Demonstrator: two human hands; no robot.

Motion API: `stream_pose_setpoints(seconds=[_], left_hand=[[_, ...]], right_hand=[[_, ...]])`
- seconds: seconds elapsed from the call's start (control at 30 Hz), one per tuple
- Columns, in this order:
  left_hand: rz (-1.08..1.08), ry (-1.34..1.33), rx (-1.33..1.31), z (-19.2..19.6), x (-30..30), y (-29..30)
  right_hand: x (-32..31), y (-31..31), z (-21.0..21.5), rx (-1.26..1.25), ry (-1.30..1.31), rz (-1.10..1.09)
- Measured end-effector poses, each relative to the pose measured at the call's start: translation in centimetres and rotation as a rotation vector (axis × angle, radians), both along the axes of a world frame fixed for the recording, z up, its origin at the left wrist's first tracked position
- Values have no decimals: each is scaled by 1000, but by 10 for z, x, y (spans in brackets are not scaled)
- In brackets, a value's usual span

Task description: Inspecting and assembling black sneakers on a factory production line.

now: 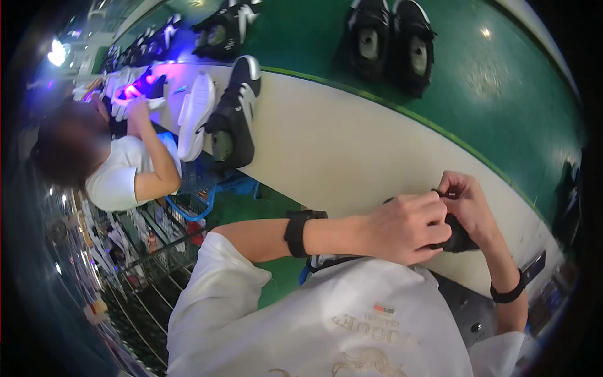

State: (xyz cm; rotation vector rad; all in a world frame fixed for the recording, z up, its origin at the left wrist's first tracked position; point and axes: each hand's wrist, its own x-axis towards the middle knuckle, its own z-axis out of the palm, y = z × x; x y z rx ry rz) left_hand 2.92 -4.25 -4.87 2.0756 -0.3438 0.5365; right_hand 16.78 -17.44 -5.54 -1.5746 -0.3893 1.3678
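White bench point(326, 144), two hands, one black shoe point(457, 237)

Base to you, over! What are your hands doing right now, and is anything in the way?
Both hands, left hand and right hand, closed on a small black object. Held over the white bench. Nothing blocking; black shoe well off left.

Left hand point(405, 226) and right hand point(465, 204) pinch black shoe point(457, 239) over cream table point(339, 151).

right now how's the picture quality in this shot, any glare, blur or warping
Head view: fisheye bends the pale bench edge and green conveyor belt; glare spot on the belt top right, purple-blue lamp glow top left; dark vignette at the rim; left hand and right hand slightly soft on a small black part.
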Motion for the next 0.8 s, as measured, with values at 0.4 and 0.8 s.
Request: stream_pose_setpoints(seconds=[0.4, 0.8], left_hand=[[216, 399, -666, 1, 4, -48], [335, 442, -406, -58, -79, 17]], right_hand=[[-31, -58, 33, 110, -722, -603], [44, -27, -16, 126, -652, -669]])
